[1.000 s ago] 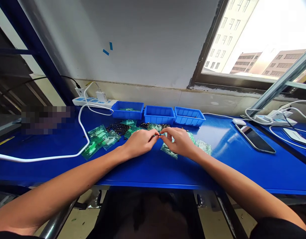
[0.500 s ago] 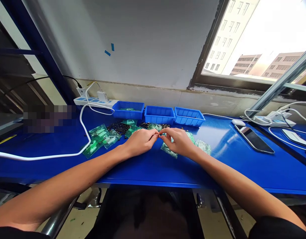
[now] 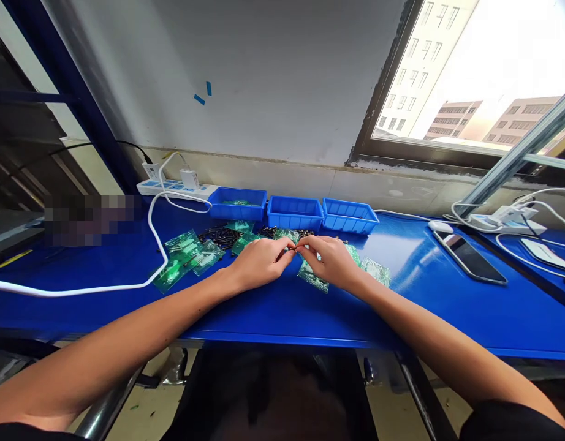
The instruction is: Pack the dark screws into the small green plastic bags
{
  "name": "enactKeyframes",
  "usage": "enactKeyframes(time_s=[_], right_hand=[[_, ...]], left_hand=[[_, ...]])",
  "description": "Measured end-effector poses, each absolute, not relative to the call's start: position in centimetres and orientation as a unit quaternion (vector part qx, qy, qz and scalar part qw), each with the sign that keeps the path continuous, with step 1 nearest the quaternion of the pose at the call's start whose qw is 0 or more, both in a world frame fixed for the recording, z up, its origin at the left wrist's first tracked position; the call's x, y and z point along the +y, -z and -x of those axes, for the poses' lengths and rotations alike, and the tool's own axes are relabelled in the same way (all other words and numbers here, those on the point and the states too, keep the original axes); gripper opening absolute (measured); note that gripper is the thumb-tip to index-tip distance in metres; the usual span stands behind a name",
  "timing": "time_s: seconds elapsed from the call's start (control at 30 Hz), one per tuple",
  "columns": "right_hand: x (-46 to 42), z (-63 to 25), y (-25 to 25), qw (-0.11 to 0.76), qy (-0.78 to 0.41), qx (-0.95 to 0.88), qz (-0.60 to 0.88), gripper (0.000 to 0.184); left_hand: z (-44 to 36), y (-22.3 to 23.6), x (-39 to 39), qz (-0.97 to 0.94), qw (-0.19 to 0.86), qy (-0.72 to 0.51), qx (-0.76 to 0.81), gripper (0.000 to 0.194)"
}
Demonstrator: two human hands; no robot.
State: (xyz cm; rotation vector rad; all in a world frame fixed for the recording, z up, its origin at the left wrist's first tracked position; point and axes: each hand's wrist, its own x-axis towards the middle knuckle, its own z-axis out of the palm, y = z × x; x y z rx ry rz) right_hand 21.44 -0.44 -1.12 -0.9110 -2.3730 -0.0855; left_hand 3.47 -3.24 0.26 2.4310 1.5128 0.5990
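Packets [image 3: 182, 243] are shiny plastic, dark pieces [image 3: 218, 236] perhaps metal.

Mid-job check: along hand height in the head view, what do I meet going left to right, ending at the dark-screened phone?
Leftmost green packets → left hand → right hand → pale green packet beside the right wrist → dark-screened phone.

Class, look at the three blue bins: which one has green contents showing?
The left-hand bin, beside the white power strip. Green material shows inside it, while no green shows inside the middle bin or the right-hand bin.
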Motion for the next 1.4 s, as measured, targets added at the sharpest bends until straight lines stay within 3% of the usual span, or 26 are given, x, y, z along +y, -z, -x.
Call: enactKeyframes(time_s=[1.4], right_hand=[[-1.32,-20.97,0.41,0.22,0.014,-0.886,0.408,0.018]], left_hand=[[-3.43,-0.4,-3.26,-0.827,0.108,-0.209,0.51,0.027]])
